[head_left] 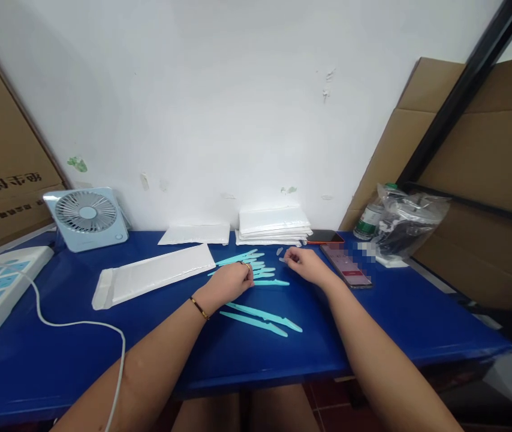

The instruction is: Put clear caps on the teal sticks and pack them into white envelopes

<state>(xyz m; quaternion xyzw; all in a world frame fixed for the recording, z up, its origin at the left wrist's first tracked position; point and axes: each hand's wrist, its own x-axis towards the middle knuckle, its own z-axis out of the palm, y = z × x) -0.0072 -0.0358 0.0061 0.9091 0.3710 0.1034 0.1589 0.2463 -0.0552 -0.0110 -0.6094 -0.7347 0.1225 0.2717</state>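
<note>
My left hand (233,281), with a ring and a bracelet, is closed over several turquoise plastic sticks (262,272) at the middle of the blue table; one stick (274,282) extends right from its fingertips. To the right, my right hand (298,261) pinches a small clear piece (282,260). Another small clear piece (279,251) lies just beyond its fingers. Two more turquoise sticks (260,318) lie nearer the front edge. Left of my left hand rests a long white padded envelope (157,274) with its flap at the left end.
Along the wall are a stack of white envelopes (274,222), another white envelope (195,234) and a blue fan (87,217). A phone (346,267), bottle (368,222) and plastic bag (411,222) are right; a power strip (4,291) and white cable (80,324) are left.
</note>
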